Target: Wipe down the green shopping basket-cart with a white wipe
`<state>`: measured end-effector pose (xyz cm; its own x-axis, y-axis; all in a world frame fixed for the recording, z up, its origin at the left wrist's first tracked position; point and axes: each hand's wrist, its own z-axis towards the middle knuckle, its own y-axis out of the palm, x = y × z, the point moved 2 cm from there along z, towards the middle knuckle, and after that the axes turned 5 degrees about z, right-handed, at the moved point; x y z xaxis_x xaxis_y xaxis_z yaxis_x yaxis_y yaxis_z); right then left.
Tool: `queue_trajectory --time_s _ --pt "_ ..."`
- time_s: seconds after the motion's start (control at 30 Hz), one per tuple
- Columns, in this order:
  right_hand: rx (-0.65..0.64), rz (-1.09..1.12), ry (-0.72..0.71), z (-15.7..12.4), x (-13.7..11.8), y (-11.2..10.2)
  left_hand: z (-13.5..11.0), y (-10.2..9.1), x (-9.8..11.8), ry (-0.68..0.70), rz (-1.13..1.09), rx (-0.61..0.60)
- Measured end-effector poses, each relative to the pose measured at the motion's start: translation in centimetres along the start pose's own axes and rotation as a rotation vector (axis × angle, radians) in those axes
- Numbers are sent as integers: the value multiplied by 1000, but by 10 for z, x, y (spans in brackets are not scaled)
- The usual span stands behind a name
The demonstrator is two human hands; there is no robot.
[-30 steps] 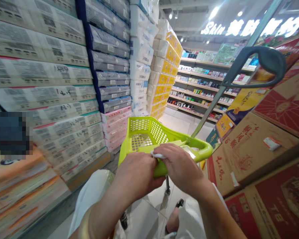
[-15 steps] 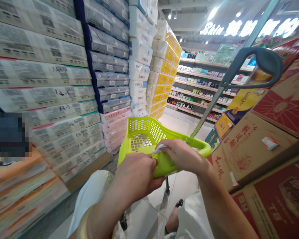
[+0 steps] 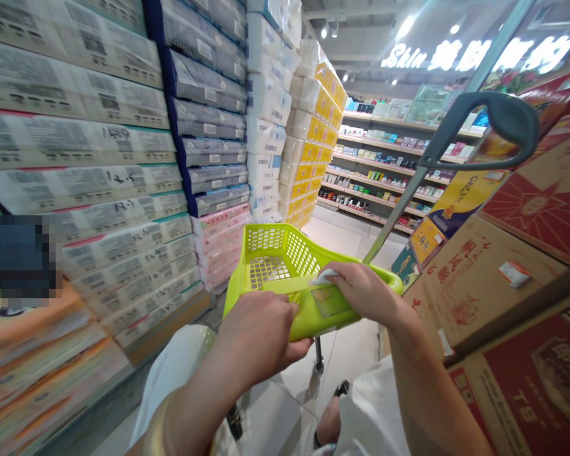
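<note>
A lime-green plastic shopping basket (image 3: 304, 250) on a wheeled metal frame stands in front of me, its perforated floor showing. My left hand (image 3: 261, 326) is wrapped round its near rim, the thumb below. Further right on the same rim, my right hand (image 3: 368, 291) presses a white wipe (image 3: 323, 276) against the plastic, with most of the wipe hidden under the fingers. Between my hands a label (image 3: 330, 299) shows on the near wall. From the basket's right side a metal pole (image 3: 394, 218) rises to a grey loop handle (image 3: 479, 161).
Tall stacks of wrapped paper packs (image 3: 209, 114) line the left side. Red and brown cartons (image 3: 494, 278) are piled close on the right. Shelves of small goods (image 3: 384, 152) stand at the back. A pale tiled floor (image 3: 275, 411) runs beneath the basket.
My right hand has slid to the right along the near rim with the wipe, uncovering the label. My left hand and the basket have stayed in place.
</note>
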<state>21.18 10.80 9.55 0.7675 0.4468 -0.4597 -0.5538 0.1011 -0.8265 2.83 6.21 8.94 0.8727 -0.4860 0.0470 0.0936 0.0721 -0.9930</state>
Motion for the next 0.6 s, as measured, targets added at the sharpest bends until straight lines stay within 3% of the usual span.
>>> queue_trajectory --time_s 0.13,0.27,0.4,0.47,0.6 --pt "-26 -188 246 -7 32 -22 -1 0 0 -14 5 11" --pt "25 -260 274 -22 38 -30 0 1 -2 -12 20 21" --pt "240 -222 178 -40 16 -21 1 1 -4 -11 28 8" --pt "309 -131 56 -48 -2 -9 2 0 -5 -17 32 2" --pt "238 74 -359 -64 -29 18 3 0 -5 3 34 3"
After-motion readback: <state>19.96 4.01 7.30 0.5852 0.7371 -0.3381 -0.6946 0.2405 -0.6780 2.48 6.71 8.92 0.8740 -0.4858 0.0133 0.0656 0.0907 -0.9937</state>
